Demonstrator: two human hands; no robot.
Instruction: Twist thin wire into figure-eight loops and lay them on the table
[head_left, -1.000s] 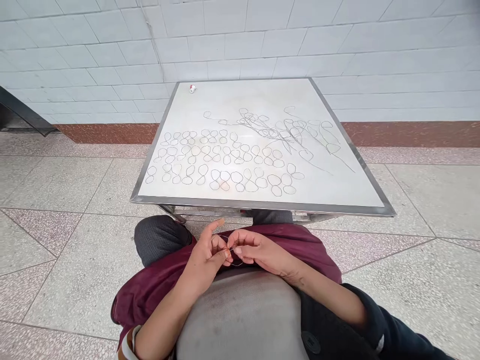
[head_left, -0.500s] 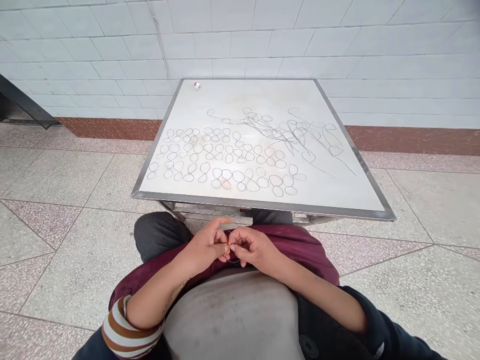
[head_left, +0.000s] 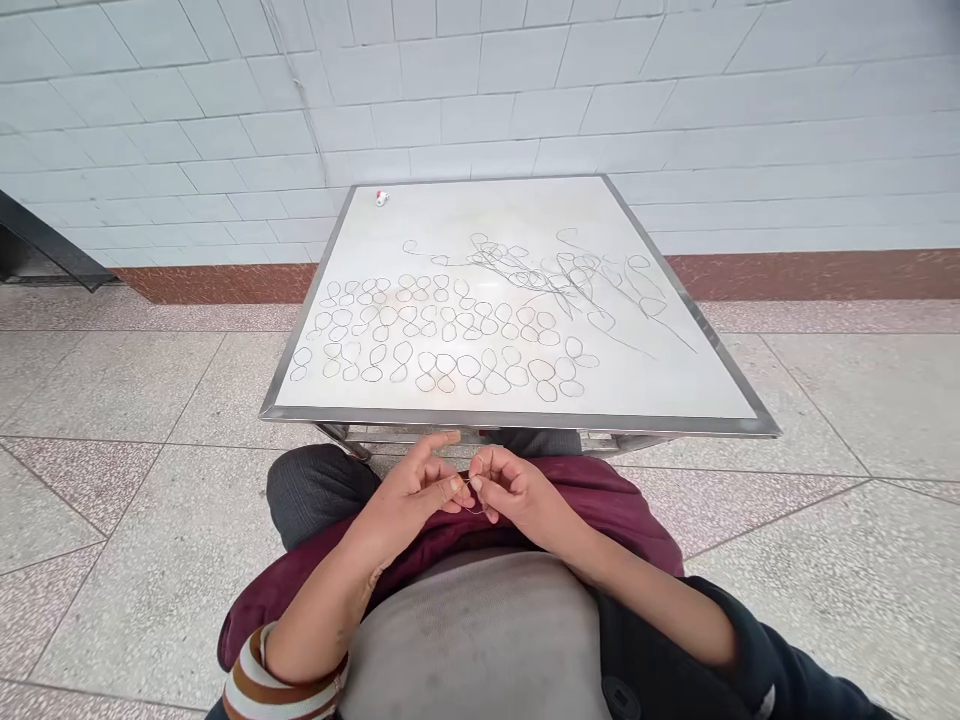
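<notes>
Close together above my lap, both hands pinch one thin wire (head_left: 475, 512) that curves in a loop between them. My left hand (head_left: 420, 490) grips it between thumb and a finger, with the index finger stretched out toward the table. My right hand (head_left: 514, 490) holds the same wire at thumb and fingertips, its other fingers curled. Parts of the wire are hidden behind the fingers. Beyond my hands, wire figure-eights (head_left: 376, 362) lie in rows on the white table (head_left: 660, 385). Farther back rests a tangle of longer wires with looped ends (head_left: 562, 280).
A small white and red object (head_left: 382, 198) sits at the table's far left corner. The metal-edged table stands against a tiled wall (head_left: 517, 110). My knee (head_left: 319, 495) is beneath its front edge. At the far left is a dark metal frame (head_left: 49, 240).
My view has tilted up slightly, so the table appears lower. My right hand has drawn a little away from the left, with the wire still between them.
</notes>
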